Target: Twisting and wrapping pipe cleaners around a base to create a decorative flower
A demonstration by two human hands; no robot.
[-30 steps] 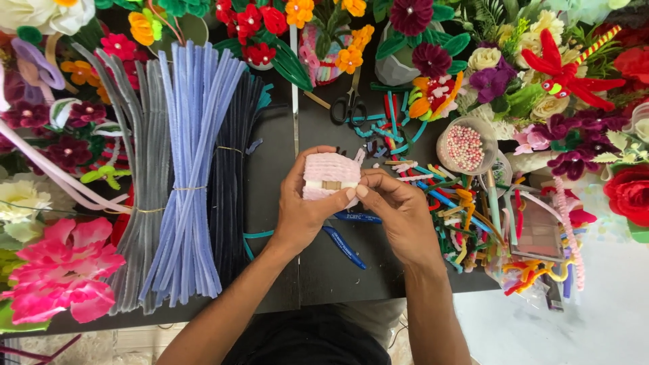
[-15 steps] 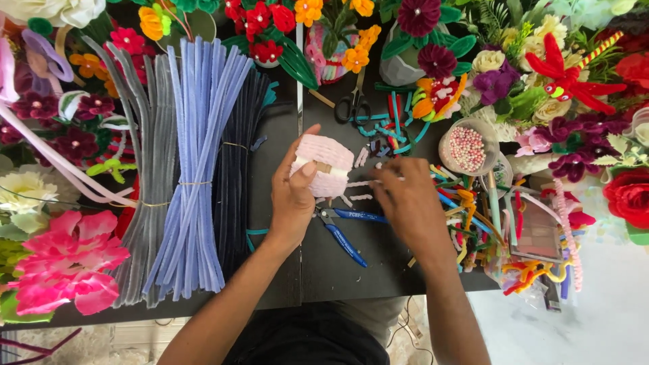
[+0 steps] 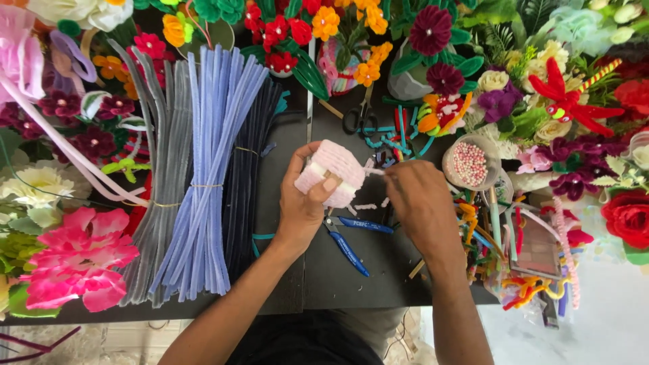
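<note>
My left hand grips a fuzzy pale-pink pipe-cleaner block wrapped around a white card, held just above the black table. My right hand pinches the loose pink strand that sticks out of the block's right side. Blue-handled pliers lie on the table right below both hands.
Bundles of grey, lilac and dark pipe cleaners lie left of my hands. Black scissors and teal scraps sit behind them. A cup of pink beads stands to the right. Pipe-cleaner flowers ring the table; a big pink one sits front left.
Both hands have lifted the pink block slightly farther from me. My right hand left the block's underside and now holds the strand at its right side.
</note>
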